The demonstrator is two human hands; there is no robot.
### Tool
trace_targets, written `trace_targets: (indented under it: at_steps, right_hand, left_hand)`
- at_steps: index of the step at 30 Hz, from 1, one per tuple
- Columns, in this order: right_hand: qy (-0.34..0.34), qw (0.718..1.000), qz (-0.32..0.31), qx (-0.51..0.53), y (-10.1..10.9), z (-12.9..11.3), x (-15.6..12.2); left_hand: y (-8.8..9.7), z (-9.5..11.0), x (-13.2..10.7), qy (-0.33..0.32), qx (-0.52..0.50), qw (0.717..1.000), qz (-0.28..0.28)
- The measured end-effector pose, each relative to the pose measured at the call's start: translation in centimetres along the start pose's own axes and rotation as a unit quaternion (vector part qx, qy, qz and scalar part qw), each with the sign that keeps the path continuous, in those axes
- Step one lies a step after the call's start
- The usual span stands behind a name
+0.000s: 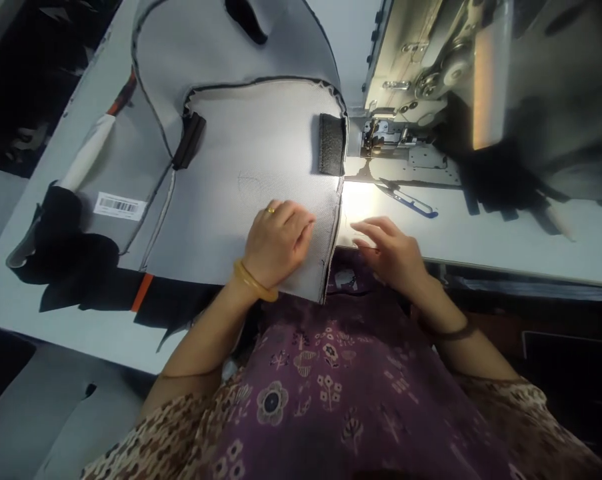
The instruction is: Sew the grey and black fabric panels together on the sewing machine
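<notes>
A light grey sewn fabric piece (211,213) with dark-edged seams lies across the white table. My left hand (281,241) rests on its near right part, fingers curled in and thumb against them; whatever may be inside the curl is hidden. Just beyond the piece's right edge is my right hand (393,257), its fingers bent but apart, pointing at that edge and holding nothing I can see. A black textured patch (333,145) is stitched near the upper right edge. On the left, the fabric bears a white barcode label (119,206).
The sewing machine (411,80) stands at the right, its presser foot area (381,133) lit and close to the fabric. Blue-handled thread snips (411,200) lie on the white table (521,233). Black straps (81,233) with orange bits bunch at the left.
</notes>
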State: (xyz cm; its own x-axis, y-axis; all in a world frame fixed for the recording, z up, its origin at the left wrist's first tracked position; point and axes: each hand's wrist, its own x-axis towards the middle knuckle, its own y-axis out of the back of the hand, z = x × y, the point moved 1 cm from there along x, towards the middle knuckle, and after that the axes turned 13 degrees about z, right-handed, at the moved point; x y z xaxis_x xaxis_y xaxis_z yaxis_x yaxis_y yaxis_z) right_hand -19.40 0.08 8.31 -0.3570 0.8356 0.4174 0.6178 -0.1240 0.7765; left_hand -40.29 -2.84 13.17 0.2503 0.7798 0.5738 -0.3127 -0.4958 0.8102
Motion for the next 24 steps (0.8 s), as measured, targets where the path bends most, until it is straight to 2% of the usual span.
trace_targets:
  at_steps: [3, 6, 8, 12, 16, 20, 24]
  right_hand:
    - [0.093, 0.988, 0.011, -0.125, -1.9, -1.2, 1.4]
    - [0.167, 0.971, -0.027, -0.171, -2.9, -1.4, 3.6]
    - [0.188, 0.963, -0.054, -0.185, -3.4, -1.1, 4.7]
    - [0.175, 0.964, -0.075, -0.187, -4.1, 0.5, 5.5]
    - [0.126, 0.974, -0.071, -0.174, -3.8, 2.9, 5.1]
    - [0.106, 0.979, -0.064, -0.165, -2.5, 3.9, 4.9]
    - [0.118, 0.969, -0.114, -0.186, -1.9, 3.1, 5.6]
  left_hand:
    - [-0.7, -0.5, 2.8, -0.008, 0.049, 0.999, -0.022]
    - [-1.7, -1.0, 5.6, -0.018, 0.065, 0.996, -0.059]
    - [-2.3, -1.3, 7.1, -0.028, 0.075, 0.993, -0.089]
    - [-3.6, -2.0, 8.6, -0.097, 0.093, 0.983, -0.127]
    - [-5.9, -2.6, 8.3, -0.161, 0.067, 0.965, -0.197]
    - [-8.1, -3.0, 8.0, -0.168, 0.04, 0.966, -0.193]
    - [-9.2, -3.5, 8.1, -0.168, 0.044, 0.966, -0.192]
